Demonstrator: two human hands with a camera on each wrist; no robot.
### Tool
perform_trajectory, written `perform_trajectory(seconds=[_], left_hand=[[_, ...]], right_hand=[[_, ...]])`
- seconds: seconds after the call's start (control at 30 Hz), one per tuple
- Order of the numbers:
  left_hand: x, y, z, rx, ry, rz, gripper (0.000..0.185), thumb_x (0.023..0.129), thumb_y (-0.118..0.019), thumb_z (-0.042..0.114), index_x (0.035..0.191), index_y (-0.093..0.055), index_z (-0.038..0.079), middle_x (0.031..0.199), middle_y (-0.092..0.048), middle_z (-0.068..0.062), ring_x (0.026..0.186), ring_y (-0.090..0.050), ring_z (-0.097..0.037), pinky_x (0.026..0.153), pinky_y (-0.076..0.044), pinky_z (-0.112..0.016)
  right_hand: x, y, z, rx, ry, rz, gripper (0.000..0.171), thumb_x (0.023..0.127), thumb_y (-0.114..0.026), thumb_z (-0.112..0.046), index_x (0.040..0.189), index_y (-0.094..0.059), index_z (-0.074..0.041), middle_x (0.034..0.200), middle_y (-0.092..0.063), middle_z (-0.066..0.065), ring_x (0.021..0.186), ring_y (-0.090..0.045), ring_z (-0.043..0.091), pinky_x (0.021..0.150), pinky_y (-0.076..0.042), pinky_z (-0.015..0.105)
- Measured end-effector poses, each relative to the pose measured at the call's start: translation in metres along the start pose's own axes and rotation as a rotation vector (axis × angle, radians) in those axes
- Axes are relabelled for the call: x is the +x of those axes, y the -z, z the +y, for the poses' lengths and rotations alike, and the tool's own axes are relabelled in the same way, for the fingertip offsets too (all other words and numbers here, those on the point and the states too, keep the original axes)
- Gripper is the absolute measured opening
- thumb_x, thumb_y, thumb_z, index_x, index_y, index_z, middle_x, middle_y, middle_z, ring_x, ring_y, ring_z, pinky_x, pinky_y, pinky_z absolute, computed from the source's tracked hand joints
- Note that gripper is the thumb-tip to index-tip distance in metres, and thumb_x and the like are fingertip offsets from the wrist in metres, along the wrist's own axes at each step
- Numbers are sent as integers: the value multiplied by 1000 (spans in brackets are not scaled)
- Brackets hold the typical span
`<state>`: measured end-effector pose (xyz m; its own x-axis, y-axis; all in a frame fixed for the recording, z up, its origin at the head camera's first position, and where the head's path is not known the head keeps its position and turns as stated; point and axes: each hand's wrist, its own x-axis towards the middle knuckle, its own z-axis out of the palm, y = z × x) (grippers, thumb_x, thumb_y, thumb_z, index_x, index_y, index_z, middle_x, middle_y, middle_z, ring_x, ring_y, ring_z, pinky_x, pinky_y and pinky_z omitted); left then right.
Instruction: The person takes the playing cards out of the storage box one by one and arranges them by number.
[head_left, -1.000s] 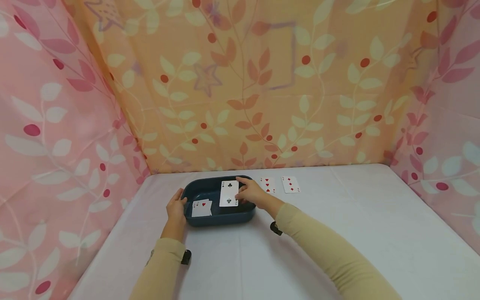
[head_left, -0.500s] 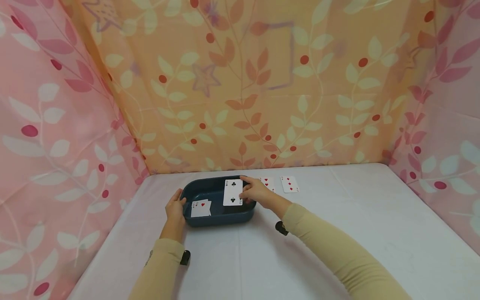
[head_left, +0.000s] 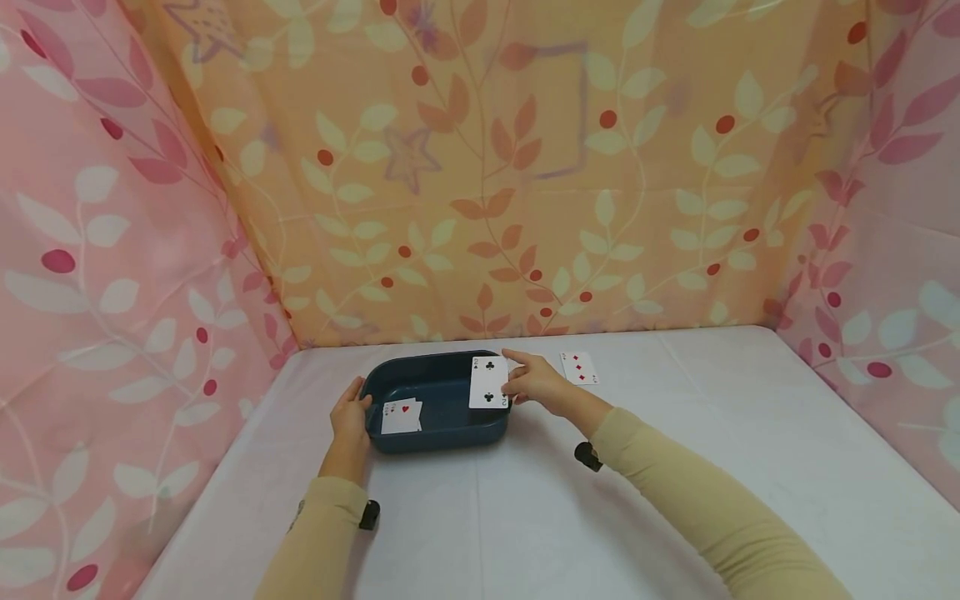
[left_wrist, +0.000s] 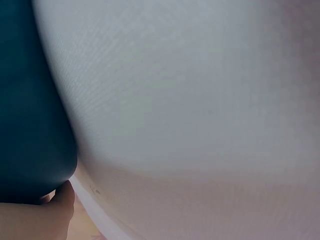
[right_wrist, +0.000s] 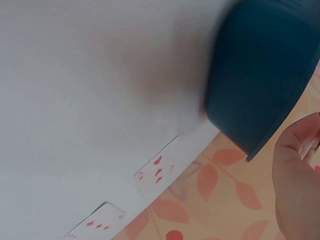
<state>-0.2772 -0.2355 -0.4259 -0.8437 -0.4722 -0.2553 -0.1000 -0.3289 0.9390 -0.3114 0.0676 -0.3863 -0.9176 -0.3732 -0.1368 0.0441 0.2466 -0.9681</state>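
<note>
A dark blue tray (head_left: pixel 442 438) sits on the white table near the back left. My left hand (head_left: pixel 352 414) grips its left rim, and the left wrist view shows the thumb (left_wrist: pixel 61 200) against the tray's outer wall (left_wrist: pixel 30 125). My right hand (head_left: pixel 534 382) pinches a two of clubs card (head_left: pixel 488 382) upright over the tray's right rim. A few cards (head_left: pixel 402 416), one with a red heart, lie face up inside the tray at its left. In the right wrist view, the tray (right_wrist: pixel 255 75) sits just left of my right hand (right_wrist: pixel 297 170).
A three of diamonds (head_left: pixel 579 367) lies face up on the table right of my right hand. The right wrist view shows a three of hearts (right_wrist: pixel 157 170) and the diamonds card (right_wrist: pixel 95 225) near the back edge. Patterned cloth walls (head_left: pixel 480 183) close three sides.
My right hand has carried the two of clubs rightward, from over the tray's middle to its right rim, and now hides the three of hearts. The left hand and the tray stay put.
</note>
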Motion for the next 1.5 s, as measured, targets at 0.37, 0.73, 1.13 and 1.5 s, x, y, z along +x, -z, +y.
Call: perform_trajectory(seconds=[0.37, 0.73, 1.13, 1.5], left_hand=[[-4, 1, 3, -23, -6, -17, 55, 99, -40, -8, 151, -33, 8, 156, -29, -6, 144, -23, -18, 116, -19, -30], [-6, 1, 1, -2, -14, -20, 54, 99, -39, -8, 151, -33, 8, 156, -29, -7, 144, -22, -19, 116, -18, -31], [-8, 0, 2, 18, -29, -7, 54, 98, -43, -6, 150, -36, 8, 154, -32, -6, 144, -23, -19, 115, -19, -28], [-7, 1, 3, -18, -16, -31, 55, 99, -39, -8, 151, -33, 6, 156, -28, -7, 144, -21, -18, 116, -17, -30]], right_hand=[[-8, 15, 5, -1, 10, -3, 73, 87, -62, 5, 152, -30, -5, 83, -60, 9, 71, -59, 18, 66, -54, 27], [-18, 29, 12, -16, 4, 23, 74, 85, -61, 5, 152, -30, -4, 84, -61, 11, 70, -59, 20, 63, -52, 27], [-27, 43, 24, -34, -11, 49, 74, 85, -59, 5, 151, -28, 0, 77, -57, 7, 68, -59, 18, 62, -51, 28], [-28, 54, 36, -54, -60, 65, 74, 86, -59, 4, 152, -27, -2, 83, -61, 9, 71, -60, 20, 65, -51, 29]])
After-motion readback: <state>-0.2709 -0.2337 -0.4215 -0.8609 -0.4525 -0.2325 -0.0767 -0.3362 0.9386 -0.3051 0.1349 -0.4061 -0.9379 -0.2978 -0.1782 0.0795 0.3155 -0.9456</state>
